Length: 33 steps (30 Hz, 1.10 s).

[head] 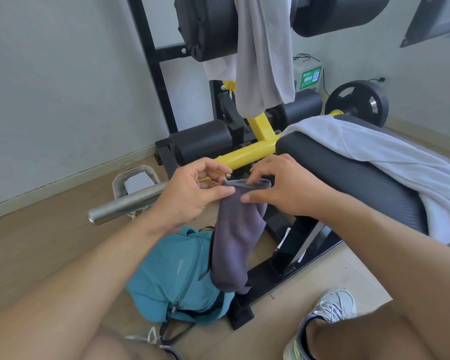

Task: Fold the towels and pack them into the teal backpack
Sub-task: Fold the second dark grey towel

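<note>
**Gym corner in daylight**

Pale grey walls meet a light wooden floor along a cream skirting board. A black-and-yellow exercise machine with round black pads stands in the corner. Its padded black bench runs to the right. A chrome bar juts left, and a black weight plate sits behind. A small white box with a green label is against the wall.
</note>
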Tool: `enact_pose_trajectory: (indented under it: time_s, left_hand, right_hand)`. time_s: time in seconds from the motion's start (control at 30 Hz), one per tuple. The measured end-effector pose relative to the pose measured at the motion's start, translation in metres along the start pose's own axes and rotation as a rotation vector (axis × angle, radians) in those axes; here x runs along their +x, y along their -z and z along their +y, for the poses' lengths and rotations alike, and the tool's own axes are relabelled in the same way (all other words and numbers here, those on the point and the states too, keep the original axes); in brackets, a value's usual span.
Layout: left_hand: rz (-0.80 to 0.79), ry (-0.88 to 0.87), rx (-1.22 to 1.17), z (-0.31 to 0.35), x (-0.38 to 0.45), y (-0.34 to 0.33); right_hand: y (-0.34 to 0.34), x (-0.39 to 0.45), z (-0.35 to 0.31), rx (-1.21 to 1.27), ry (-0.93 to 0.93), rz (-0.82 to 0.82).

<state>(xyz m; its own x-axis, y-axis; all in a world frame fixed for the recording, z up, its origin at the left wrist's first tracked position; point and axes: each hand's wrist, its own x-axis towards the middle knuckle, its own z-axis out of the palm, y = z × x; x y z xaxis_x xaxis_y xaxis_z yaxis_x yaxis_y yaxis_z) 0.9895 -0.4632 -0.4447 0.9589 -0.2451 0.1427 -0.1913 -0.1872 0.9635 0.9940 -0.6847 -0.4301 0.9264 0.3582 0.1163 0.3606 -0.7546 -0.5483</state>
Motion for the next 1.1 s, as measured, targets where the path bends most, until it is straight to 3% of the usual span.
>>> enact_pose_trajectory:
  time_s: [0.07,0.17,0.3,0.5,0.6,0.7,0.8,0.97,1.1]
  left_hand:
    - [-0.003,0.015,0.011,-0.002,0.001,0.007]
    - [0.0,0.047,0.139,-0.007,0.002,0.018]
    - [0.023,0.061,0.276,-0.012,0.004,0.024]
    - [0.009,0.073,0.294,-0.011,0.003,0.025]
    - [-0.017,0.155,0.372,-0.014,0.006,0.027]
    - [-0.046,0.205,0.444,-0.017,0.006,0.028]
    - [-0.027,0.166,0.398,-0.017,0.006,0.027]
    - [-0.164,0.132,0.208,-0.009,0.001,0.02]
    - [-0.118,0.113,0.287,-0.007,0.002,0.018]
  right_hand:
    - [0.003,0.0,0.01,-0.109,-0.073,-0.078]
    - [0.005,-0.004,0.017,-0.014,-0.153,-0.067]
    - [0.0,-0.002,0.016,0.12,-0.164,-0.002]
    - [-0.003,0.001,0.017,0.156,-0.14,-0.082]
    - [-0.003,0.002,0.017,0.113,-0.131,-0.129]
    - [-0.004,0.001,0.015,0.044,-0.119,-0.075]
    - [-0.005,0.0,0.017,0.038,-0.105,-0.065]
    - [-0.009,0.0,0.016,0.068,-0.055,-0.196]
    - [-0.013,0.002,0.008,0.045,0.012,-0.232]
